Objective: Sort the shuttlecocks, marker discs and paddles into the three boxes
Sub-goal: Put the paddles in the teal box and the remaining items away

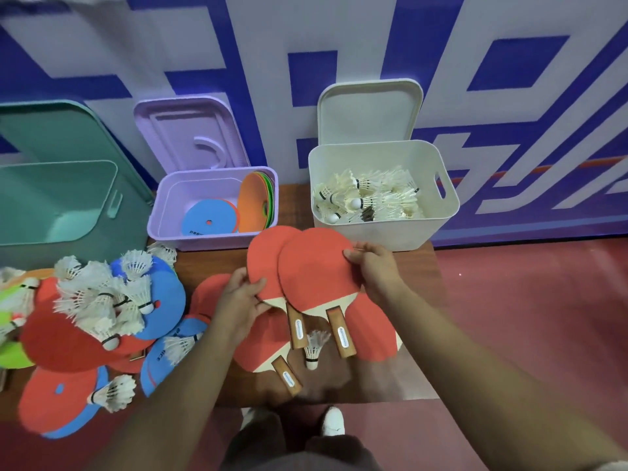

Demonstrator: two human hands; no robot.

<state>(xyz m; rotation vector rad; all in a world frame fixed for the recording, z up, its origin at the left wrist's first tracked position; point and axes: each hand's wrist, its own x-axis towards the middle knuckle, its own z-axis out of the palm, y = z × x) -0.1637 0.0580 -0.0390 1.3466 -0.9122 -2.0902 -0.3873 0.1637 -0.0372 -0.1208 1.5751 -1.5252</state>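
Note:
My left hand (pixel 239 300) grips the left edge of a red paddle (pixel 266 260). My right hand (pixel 375 268) holds the right edge of a second red paddle (pixel 316 270) that overlaps it. Both paddles are lifted above the wooden table (pixel 421 300), handles pointing toward me. More red paddles (pixel 372 334) lie beneath them, with one shuttlecock (pixel 312 348) between the handles. The green box (pixel 51 202) at the left looks empty. Marker discs (pixel 209 222) are in the purple box (pixel 163 212). The white box (pixel 384 229) holds shuttlecocks (pixel 367 198).
A mixed heap of shuttlecocks (pixel 102 300), red and blue discs (pixel 163 300) and paddles covers the table's left side. All three box lids stand open against the blue and white wall. The red floor lies to the right, and my shoes (pixel 333 421) show below the table edge.

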